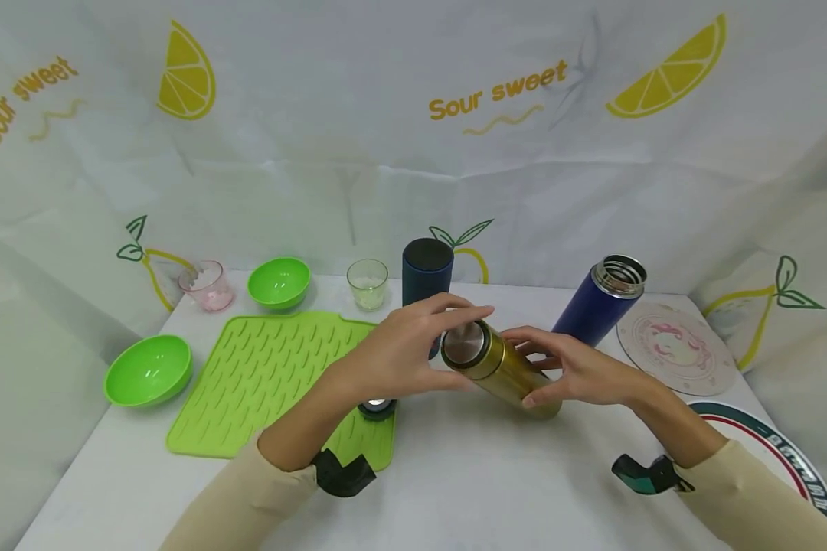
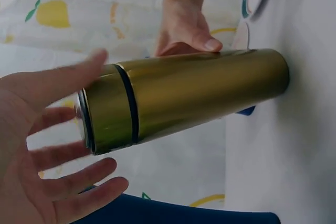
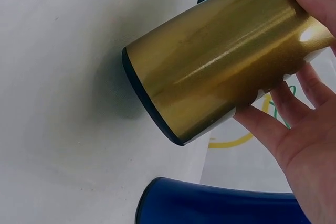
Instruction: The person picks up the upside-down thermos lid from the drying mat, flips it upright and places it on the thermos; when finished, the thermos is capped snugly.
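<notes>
A gold thermos (image 1: pixel 513 375) with a steel-topped cap (image 1: pixel 465 344) leans toward the left over the white table. My right hand (image 1: pixel 579 371) holds its body, the thumb on the near side and the fingers on the far side; the right wrist view shows this grip on the gold thermos (image 3: pixel 231 51). Around the cap spreads my left hand (image 1: pixel 406 344), its fingers fairly straight and parted. In the left wrist view, the thumb lies over the gold cap (image 2: pixel 107 111), with some fingertips standing off it. Whether the thermos base touches the table is unclear.
Behind the right hand stands an uncapped blue thermos (image 1: pixel 596 302). A dark blue cylinder (image 1: pixel 427 268) is at the back. Left are a green mat (image 1: pixel 269 375), a dark round lid (image 1: pixel 377 412), two green bowls (image 1: pixel 148 371) and two small glasses (image 1: pixel 367 285). Round mats (image 1: pixel 675 348) lie right.
</notes>
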The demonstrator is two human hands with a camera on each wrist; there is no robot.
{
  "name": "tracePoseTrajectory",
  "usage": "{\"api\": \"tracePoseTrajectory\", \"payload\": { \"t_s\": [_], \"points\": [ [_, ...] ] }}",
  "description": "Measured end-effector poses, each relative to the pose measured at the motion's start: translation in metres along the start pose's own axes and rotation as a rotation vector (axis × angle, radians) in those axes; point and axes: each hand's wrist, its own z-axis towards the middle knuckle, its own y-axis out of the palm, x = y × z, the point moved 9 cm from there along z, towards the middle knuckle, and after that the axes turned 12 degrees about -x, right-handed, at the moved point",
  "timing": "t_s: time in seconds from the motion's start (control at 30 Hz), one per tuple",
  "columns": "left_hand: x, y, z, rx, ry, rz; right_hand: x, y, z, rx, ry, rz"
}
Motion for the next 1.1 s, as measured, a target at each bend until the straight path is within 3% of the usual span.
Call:
{"api": "tracePoseTrajectory", "payload": {
  "t_s": [0.1,0.17,0.4,0.5,0.6,0.7,0.8,0.93,1.1],
  "points": [
    [-0.004,0.001,0.0,0.019,-0.087,0.065,0.0,0.0,0.001,-0.005,0.0,0.006],
    [-0.003,0.002,0.002,0.026,-0.099,0.087,-0.001,0.0,0.0,-0.003,0.007,0.009],
    [0.005,0.003,0.005,-0.025,0.059,0.0,-0.002,-0.001,-0.005,0.004,0.027,0.017],
    [0.005,0.004,0.001,-0.062,0.09,-0.046,-0.004,0.0,-0.003,0.006,0.029,0.024],
    [0.003,0.004,-0.002,-0.065,0.047,-0.032,-0.006,0.003,-0.003,0.0,0.025,0.028],
    [-0.001,0.003,-0.007,-0.04,-0.04,0.014,-0.006,0.005,0.0,-0.013,0.014,0.029],
    [-0.003,0.003,-0.008,-0.007,-0.083,0.06,-0.006,0.005,0.001,-0.016,0.017,0.025],
    [0.0,0.002,-0.004,0.01,-0.031,0.054,-0.008,0.003,0.001,-0.012,0.013,0.002],
    [0.006,0.003,-0.005,-0.055,0.098,-0.037,-0.009,0.002,0.0,0.002,0.008,-0.016]
  ]
}}
